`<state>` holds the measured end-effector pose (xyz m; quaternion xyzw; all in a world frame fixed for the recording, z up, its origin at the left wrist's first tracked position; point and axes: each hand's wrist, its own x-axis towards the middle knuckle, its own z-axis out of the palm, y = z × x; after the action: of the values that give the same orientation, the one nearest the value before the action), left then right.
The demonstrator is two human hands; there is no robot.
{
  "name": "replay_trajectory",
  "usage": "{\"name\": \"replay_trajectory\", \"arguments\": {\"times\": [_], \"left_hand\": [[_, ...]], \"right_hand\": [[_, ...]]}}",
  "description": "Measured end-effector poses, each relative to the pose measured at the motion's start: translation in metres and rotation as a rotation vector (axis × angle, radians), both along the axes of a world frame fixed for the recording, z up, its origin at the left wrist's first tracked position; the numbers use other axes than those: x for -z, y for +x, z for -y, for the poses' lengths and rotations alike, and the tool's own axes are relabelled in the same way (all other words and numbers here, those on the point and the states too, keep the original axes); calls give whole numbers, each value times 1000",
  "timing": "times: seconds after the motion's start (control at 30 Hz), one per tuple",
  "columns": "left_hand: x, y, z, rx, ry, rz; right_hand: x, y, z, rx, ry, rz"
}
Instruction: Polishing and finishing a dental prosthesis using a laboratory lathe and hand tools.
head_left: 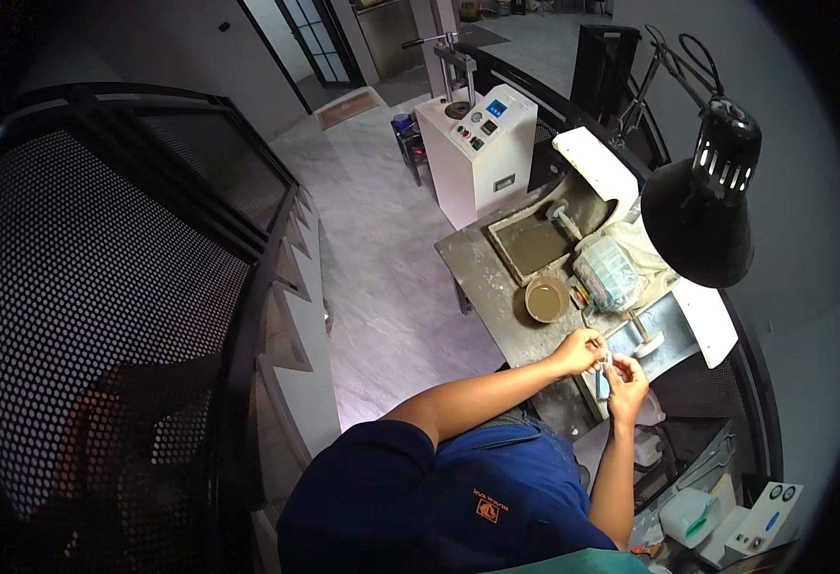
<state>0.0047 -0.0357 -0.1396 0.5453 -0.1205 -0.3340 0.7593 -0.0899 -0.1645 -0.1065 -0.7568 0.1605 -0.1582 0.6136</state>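
Observation:
In front of my body, over the near end of the workbench, my two hands meet fingertip to fingertip. My left hand [583, 352] has its fingers pinched together. My right hand [626, 385] is also closed, thumb and fingers pressed inward. Between the fingertips is a small whitish piece [607, 361], too small to name. A white buffing wheel [649, 345] on a shaft stands just beyond my hands, above a light-blue tray [676, 328]. Left of it sits a round tub of murky liquid [546, 299].
A black desk lamp [702, 215] hangs over the bench's right side. Behind the tub are a basin of muddy water [533, 245] and a plastic-wrapped, cloth-draped machine [611, 271]. A white control cabinet [482, 148] stands beyond the bench. Mesh railing [104, 316] runs along the left.

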Motion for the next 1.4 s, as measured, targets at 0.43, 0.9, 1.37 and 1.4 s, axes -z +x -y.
{"name": "replay_trajectory", "arguments": {"times": [0.43, 0.9, 1.37, 1.4], "left_hand": [[60, -10, 81, 125, 68, -148], [129, 10, 134, 392, 667, 1159], [81, 2, 148, -55, 89, -676], [82, 4, 147, -30, 78, -688]], "right_hand": [[47, -21, 37, 255, -189, -20], [83, -17, 67, 407, -353, -104], [82, 5, 75, 477, -655, -72], [84, 7, 75, 498, -654, -100]]}}
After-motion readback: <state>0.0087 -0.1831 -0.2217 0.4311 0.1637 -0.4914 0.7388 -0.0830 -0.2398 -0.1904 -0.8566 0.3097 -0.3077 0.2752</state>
